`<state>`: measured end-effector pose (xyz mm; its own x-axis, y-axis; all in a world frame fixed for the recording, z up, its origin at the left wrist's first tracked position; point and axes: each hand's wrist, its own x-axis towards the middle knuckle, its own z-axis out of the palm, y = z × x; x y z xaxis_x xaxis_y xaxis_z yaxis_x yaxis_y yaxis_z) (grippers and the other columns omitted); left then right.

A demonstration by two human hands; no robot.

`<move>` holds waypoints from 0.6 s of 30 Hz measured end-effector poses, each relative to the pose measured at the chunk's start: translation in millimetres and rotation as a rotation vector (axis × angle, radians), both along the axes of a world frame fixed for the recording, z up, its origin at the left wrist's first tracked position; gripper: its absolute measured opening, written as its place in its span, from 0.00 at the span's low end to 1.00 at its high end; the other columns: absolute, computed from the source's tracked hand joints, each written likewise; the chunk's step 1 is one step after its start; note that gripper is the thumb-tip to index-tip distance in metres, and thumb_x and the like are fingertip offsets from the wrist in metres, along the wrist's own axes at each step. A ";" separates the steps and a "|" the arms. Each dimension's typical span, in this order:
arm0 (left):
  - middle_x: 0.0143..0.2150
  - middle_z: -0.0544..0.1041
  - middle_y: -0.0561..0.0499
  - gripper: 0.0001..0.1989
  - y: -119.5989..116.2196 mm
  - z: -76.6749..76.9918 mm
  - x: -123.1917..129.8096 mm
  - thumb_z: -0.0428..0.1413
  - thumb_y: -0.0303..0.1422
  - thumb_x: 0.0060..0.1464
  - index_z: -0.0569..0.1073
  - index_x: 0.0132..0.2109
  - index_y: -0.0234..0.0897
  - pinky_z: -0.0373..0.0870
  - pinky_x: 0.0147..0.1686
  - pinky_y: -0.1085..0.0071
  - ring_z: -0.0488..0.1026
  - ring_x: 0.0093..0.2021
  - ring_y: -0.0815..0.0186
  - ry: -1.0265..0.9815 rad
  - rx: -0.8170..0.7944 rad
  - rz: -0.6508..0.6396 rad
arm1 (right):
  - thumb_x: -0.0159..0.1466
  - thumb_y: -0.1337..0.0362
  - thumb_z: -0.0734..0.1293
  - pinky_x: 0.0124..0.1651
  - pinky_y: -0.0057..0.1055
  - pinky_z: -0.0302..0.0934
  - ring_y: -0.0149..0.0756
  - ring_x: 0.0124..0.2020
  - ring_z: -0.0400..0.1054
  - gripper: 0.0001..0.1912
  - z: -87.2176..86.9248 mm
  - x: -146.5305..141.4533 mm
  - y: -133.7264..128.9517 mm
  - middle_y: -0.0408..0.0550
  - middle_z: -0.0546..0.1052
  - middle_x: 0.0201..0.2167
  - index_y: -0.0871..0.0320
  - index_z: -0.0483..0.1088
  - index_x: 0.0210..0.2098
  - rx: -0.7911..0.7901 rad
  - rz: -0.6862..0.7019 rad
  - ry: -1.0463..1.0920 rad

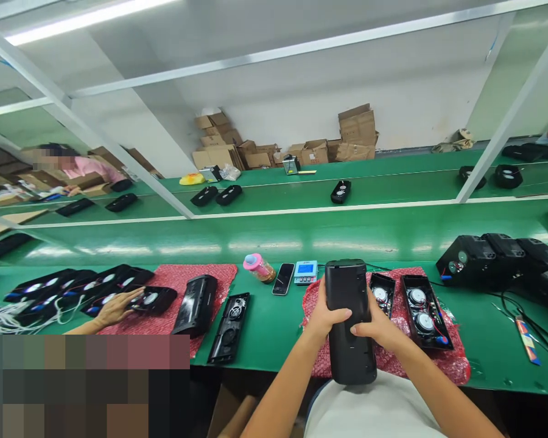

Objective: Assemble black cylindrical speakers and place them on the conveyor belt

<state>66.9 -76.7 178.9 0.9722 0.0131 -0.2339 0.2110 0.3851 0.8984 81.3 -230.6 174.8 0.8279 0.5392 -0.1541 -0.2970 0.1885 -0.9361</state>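
Note:
Upright in front of my body is a long black speaker housing (351,359), its smooth side facing me. My left hand (324,313) is wrapped round its left side and my right hand (377,322) round its right side, thumbs across the front. Just right of my right hand, two open black speaker shells (427,313) with round silver drivers lie on red bubble wrap (459,365). The housing hides part of that wrap.
A blue-screened device (305,272), a phone (283,279) and a pink-lidded jar (259,268) stand behind. A black half shell (229,328) lies left. A co-worker's hand (116,310) touches a speaker at far left. A cutter (527,340) and several housings (470,261) are right.

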 end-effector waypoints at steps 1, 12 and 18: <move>0.56 0.70 0.43 0.61 -0.7 -1.1 -0.9 0.69 0.32 0.27 0.44 0.66 0.45 0.69 0.50 0.56 0.71 0.51 0.51 -0.011 0.002 0.017 | 0.44 0.66 0.70 0.54 0.47 0.60 0.48 0.54 0.62 0.51 -2.9 -0.6 1.2 0.51 0.63 0.56 0.50 0.42 0.62 0.009 -0.010 -0.006; 0.57 0.69 0.41 0.55 -12.5 -24.8 -12.3 0.68 0.34 0.29 0.48 0.63 0.43 0.70 0.51 0.56 0.71 0.53 0.49 -0.019 -0.004 0.187 | 0.41 0.68 0.71 0.49 0.46 0.64 0.49 0.51 0.65 0.55 -20.8 -6.9 7.9 0.56 0.61 0.56 0.52 0.39 0.62 0.017 -0.105 0.012; 0.54 0.72 0.43 0.53 -8.2 -27.7 -14.5 0.69 0.38 0.29 0.52 0.62 0.45 0.73 0.47 0.58 0.73 0.50 0.50 0.047 0.041 0.197 | 0.39 0.72 0.71 0.53 0.46 0.61 0.50 0.56 0.61 0.56 -20.5 -8.8 10.2 0.54 0.62 0.58 0.51 0.42 0.63 0.035 -0.097 0.012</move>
<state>52.4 -85.0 151.1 0.9379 0.2122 -0.2743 0.1771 0.3868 0.9050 72.5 -220.4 154.3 0.8746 0.4622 -0.1463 -0.2866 0.2496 -0.9250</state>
